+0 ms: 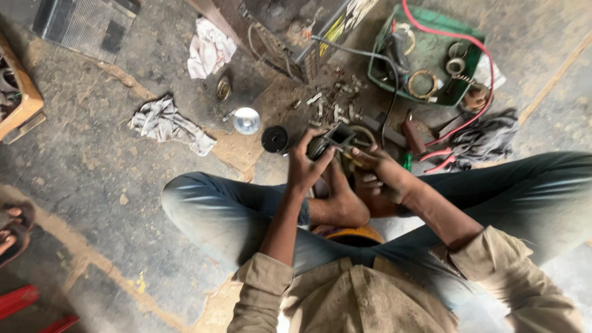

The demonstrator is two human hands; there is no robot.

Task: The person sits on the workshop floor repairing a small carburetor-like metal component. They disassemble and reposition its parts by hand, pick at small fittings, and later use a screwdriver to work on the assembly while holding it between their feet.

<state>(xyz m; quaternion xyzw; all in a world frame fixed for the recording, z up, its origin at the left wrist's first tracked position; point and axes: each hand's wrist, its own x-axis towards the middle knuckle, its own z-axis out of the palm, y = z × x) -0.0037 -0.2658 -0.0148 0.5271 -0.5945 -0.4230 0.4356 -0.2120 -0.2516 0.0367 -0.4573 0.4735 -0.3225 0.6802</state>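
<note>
- Nearest the camera, the person sits cross-legged on the grey, dusty concrete floor [92, 185], in a dusty khaki shirt and dark blue-grey trousers, with a bare foot tucked between the knees.
- The left hand [303, 166] reaches forward over the foot; its fingers [308, 139] are clenched around the left side of a dark round metal motor-like part with a boxy black top [333, 140].
- The right hand [381, 172] meets that part from the right; its fingers [361, 154] press against the part's lower right edge, but whether they are fully closed on it cannot be told.
- The part is held just above the foot, between both hands, in front of the person's lap.
- Just left of it on the floor lies a small black round cap [274, 139], and beside that a shiny silver round disc [246, 120].
- Right of the hands lie red-handled pliers [441, 161], a green-handled tool [407, 161] and a dark grey crumpled cloth [484, 139].
- Beyond the part, loose silver bolts and small metal bits [333, 102] are scattered on the floor.
- Farther left lies a crumpled grey-white rag [166, 123]; another white rag [209, 46] lies farther off.
- At the far right stands a green plastic tray [475, 43] holding brass rings and springs, with a red cable [475, 40] looping over it.
- At the left edge, another person's sandalled foot [12, 228] shows.
</note>
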